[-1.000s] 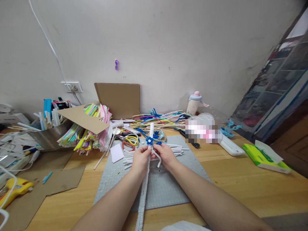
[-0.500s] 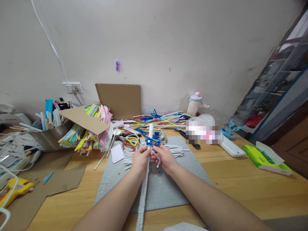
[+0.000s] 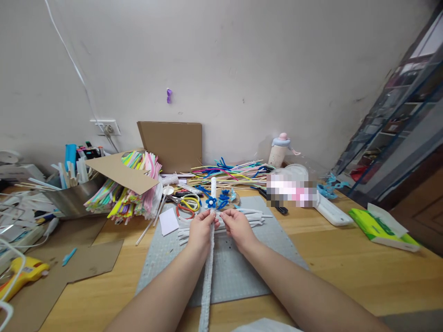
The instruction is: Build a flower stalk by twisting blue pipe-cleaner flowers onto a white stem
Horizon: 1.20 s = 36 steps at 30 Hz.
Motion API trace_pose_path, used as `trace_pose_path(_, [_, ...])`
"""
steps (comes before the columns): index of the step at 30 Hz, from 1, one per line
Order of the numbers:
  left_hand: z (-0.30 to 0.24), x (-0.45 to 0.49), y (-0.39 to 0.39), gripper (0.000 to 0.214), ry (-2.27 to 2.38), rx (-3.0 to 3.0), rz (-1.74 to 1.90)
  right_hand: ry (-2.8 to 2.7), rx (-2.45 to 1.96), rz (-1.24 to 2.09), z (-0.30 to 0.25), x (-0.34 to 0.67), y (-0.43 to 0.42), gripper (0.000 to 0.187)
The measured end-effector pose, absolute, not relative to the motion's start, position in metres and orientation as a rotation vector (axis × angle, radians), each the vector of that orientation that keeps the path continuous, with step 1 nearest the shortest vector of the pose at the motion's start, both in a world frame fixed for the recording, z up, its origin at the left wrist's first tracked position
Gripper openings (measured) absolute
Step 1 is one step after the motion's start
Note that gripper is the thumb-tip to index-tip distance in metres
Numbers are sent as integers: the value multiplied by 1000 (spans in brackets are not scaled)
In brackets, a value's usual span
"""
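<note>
A long white fuzzy strip of pipe cleaner (image 3: 207,281) runs from between my fingers down toward the table's near edge. My left hand (image 3: 200,229) is closed on its upper end, pinching with thumb and forefinger. Just to the right, my right hand (image 3: 241,229) pinches a short white pipe cleaner end, mostly hidden by the fingertips. Right behind the hands are a blue pipe-cleaner flower (image 3: 211,202) with a white centre and an upright white stick (image 3: 213,185). Loose white pipe cleaners (image 3: 254,216) lie under and beside the hands on the grey cutting mat (image 3: 238,281).
Scissors (image 3: 189,203) and a white card (image 3: 169,222) lie left of the hands. Colourful pipe cleaner bundles (image 3: 133,203) stand farther left, near a yellow glue gun (image 3: 26,275). A bottle (image 3: 278,151) stands at the back; a green tissue pack (image 3: 384,230) lies right.
The white end that hung bent below my right fingers no longer shows there. My right fingertips now pinch close to the strip's top. The strip's upper end has shifted slightly left.
</note>
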<state>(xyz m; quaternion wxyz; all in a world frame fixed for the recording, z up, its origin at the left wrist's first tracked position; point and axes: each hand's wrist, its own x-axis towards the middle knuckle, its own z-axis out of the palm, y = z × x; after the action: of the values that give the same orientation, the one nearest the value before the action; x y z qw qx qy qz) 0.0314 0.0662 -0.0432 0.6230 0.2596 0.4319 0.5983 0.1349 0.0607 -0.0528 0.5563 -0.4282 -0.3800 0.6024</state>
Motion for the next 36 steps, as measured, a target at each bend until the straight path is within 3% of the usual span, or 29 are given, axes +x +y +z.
trace_pose_path(17, [-30,32,56,28,893,726,1371,-825,-817,1532,-40,140,57,33])
trace_pose_path(25, [-28,31,52,13,945,704,1203,-822,-807,1538,-40,141,56,30])
trace_pose_path(36, [-22,29,50,15,888,767,1251,-994,-763,1503,-38,138,48,24])
